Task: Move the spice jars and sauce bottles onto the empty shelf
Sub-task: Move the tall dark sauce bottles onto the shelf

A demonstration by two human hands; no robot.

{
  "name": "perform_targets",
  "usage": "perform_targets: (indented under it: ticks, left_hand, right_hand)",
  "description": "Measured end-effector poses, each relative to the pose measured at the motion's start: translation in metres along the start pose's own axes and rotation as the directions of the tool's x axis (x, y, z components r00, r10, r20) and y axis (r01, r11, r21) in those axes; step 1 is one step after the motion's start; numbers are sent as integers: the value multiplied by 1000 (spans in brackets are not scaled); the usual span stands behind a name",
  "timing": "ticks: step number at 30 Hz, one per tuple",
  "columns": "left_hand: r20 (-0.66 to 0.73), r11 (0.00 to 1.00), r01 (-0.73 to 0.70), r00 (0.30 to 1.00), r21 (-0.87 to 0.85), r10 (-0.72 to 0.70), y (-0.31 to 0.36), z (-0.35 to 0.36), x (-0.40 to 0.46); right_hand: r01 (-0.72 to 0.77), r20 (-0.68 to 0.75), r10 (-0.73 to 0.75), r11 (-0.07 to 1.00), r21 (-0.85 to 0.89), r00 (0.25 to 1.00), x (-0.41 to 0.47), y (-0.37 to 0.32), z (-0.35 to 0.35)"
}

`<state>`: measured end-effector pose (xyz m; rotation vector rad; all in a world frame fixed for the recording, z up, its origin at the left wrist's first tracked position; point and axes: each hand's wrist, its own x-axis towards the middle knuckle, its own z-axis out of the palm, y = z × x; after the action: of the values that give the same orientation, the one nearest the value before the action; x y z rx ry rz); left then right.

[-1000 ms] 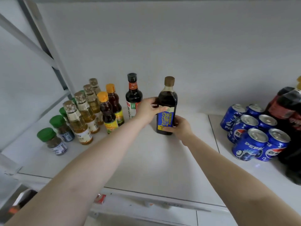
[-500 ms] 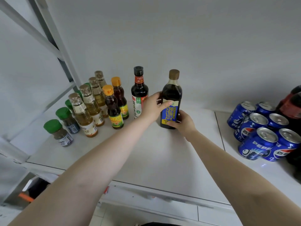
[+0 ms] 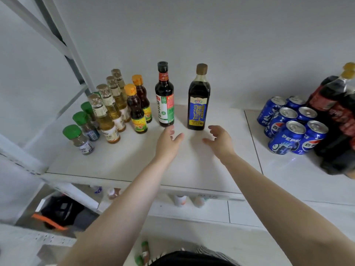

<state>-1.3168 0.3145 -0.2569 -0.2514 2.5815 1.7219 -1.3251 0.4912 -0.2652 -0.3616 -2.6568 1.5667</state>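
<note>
Where both hands were wrapped round the blue-labelled bottle (image 3: 198,98) half a second ago, they have now let it go and drawn back toward the person. The left hand (image 3: 167,142) hangs just in front of the shelf's two tall bottles, fingers loosely spread and holding nothing; the right hand (image 3: 221,140) mirrors it on the other side, fingers curled open and likewise bare. Neither touches the bottle any more, though both stay near its base.

That bottle, dark with a brown cap, stands upright on the white shelf (image 3: 134,162), on its own. Just to its left, apart from it, stands the soy sauce bottle (image 3: 164,96) with a black cap and a red, white and green label, in the same spot as before. Further left come two small dark bottles with orange caps (image 3: 136,110), then a row of pale oil bottles (image 3: 107,114), and at the far left three green-capped spice jars (image 3: 78,139), all upright and unmoved.

Well apart on the right, on the neighbouring shelf panel, sits a cluster of blue Pepsi cans (image 3: 294,123) with dark cola bottles (image 3: 338,121) behind them.
</note>
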Motion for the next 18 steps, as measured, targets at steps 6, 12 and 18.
perform_targets:
  ticks: [6, 12, 18]
  left_hand:
    - [-9, 894, -172, 981, 414, 193, -31, -47, -61]
    - [-169, 860, -58, 972, 507, 166, -80, -87, -173]
    - [-318, 867, 225, 944, 444, -81, -126, -92, -329]
  right_hand:
    - [210, 88, -201, 970, -122, 976, -68, -14, 10]
    - [460, 327, -388, 869, -182, 862, -157, -10, 32]
    - [602, 619, -366, 767, -222, 695, -260, 9, 60]
